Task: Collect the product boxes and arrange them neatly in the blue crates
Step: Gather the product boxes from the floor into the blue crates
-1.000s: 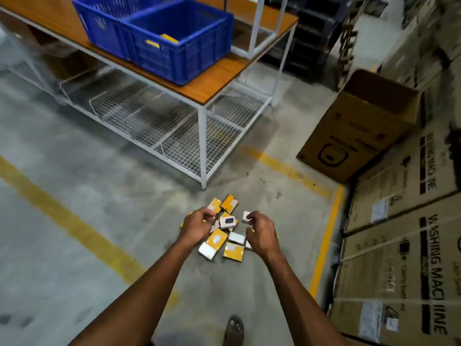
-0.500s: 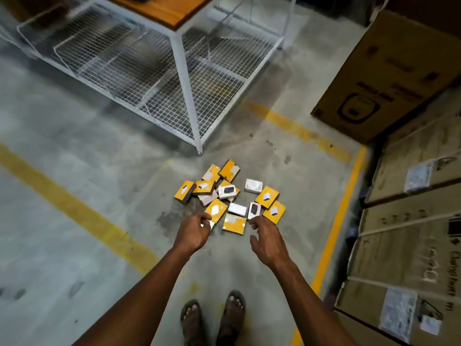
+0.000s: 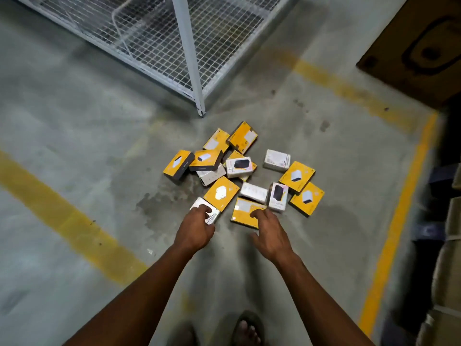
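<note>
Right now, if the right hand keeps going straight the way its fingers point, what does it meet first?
The right hand already reaches the near yellow box; its forefinger seems to touch it. Straight beyond lies the flat white box, though depth is unclear.

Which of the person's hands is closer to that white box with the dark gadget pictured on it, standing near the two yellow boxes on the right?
Right. The right hand reaches just below-left of that white box; the left hand lies farther left.

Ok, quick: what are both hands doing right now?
Left hand: fingers curled onto the white box, gripping it.
Right hand: open, fingertips touching the yellow box.
</note>
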`<act>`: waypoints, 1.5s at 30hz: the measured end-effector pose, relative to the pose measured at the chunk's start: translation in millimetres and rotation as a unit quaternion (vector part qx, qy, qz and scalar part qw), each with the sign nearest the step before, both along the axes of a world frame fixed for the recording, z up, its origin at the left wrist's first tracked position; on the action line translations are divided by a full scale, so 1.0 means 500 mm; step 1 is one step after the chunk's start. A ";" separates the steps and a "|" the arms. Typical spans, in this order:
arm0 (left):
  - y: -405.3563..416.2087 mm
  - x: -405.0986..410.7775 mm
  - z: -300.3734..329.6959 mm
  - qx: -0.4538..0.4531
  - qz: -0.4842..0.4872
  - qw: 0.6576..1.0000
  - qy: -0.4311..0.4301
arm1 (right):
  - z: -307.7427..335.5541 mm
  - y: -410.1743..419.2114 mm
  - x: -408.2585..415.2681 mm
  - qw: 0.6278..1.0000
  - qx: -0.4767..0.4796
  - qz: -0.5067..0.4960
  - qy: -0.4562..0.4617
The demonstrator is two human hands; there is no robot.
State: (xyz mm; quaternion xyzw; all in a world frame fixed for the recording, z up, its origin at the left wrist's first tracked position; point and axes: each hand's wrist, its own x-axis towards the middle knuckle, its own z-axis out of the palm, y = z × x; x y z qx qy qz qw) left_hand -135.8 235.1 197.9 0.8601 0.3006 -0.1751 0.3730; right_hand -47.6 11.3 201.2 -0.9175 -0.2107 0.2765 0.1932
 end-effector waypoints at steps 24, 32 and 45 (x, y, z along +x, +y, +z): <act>0.098 0.045 -0.531 0.330 -0.347 0.876 0.062 | -0.545 0.113 0.142 0.945 -0.253 0.187 -0.093; 0.117 0.016 -0.363 0.054 0.023 0.997 -0.051 | -0.369 0.131 0.101 0.917 0.110 -0.243 0.296; 0.134 -0.031 0.404 -0.226 0.296 0.909 -0.188 | 0.377 0.106 -0.011 0.599 0.471 -0.373 0.530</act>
